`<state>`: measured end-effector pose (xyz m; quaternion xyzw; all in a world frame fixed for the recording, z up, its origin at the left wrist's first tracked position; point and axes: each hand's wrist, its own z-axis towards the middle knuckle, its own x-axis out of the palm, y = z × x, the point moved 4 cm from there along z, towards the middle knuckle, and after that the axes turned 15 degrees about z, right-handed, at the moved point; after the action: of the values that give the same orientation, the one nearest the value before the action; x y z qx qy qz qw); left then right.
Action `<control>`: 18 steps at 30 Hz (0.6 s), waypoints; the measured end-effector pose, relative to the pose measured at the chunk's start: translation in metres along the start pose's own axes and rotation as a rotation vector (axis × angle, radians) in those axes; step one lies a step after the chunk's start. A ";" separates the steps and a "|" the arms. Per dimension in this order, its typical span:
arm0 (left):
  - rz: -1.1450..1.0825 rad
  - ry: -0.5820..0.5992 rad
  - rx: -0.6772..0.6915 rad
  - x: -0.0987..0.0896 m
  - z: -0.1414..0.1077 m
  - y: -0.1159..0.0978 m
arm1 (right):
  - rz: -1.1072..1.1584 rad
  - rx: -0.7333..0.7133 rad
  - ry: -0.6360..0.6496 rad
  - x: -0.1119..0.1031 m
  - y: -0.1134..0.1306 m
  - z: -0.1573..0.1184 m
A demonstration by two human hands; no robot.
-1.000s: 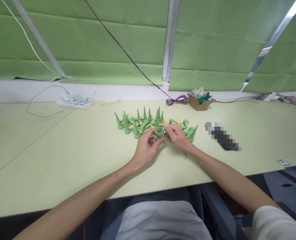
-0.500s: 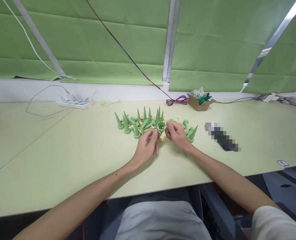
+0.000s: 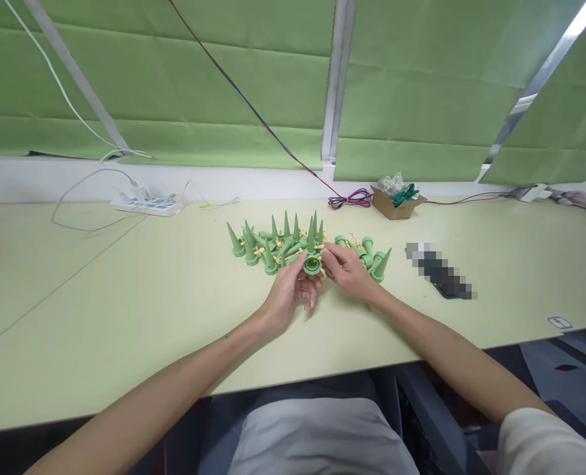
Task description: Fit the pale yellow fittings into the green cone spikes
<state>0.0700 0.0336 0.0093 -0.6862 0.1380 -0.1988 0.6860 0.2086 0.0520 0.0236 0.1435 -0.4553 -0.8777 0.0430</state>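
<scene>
The left hand [image 3: 284, 291] pinched the hollow green piece [image 3: 313, 271] between the table's [image 3: 174, 297] near and far edges; the right hand's [image 3: 348, 269] fingers bunched beside it, their hold unclear; it looked light, stiff, smooth, best gripped around the rim.

Cones [image 3: 250, 251] (some upright) block ahead.

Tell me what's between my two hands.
In the head view, a green piece sits between left hand and right hand, open end facing the camera.
</scene>
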 end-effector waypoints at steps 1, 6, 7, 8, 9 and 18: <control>0.004 0.001 0.003 0.000 0.000 0.000 | 0.005 0.001 0.003 0.000 0.000 0.000; 0.044 -0.004 0.037 0.000 0.000 -0.003 | 0.035 0.009 0.020 -0.001 -0.002 -0.001; 0.050 -0.004 0.050 0.000 0.000 -0.003 | 0.041 0.012 0.021 -0.002 -0.002 -0.001; 0.058 -0.001 0.065 -0.001 0.000 -0.004 | 0.049 0.014 0.021 -0.002 -0.003 -0.001; 0.067 0.001 0.080 -0.001 0.000 -0.004 | 0.056 0.016 0.021 -0.002 -0.003 -0.001; 0.268 -0.047 0.151 -0.003 -0.007 -0.010 | 0.095 0.013 -0.002 -0.002 -0.005 0.000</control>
<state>0.0633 0.0286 0.0190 -0.6126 0.1969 -0.0994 0.7590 0.2105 0.0553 0.0195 0.1209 -0.4673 -0.8718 0.0834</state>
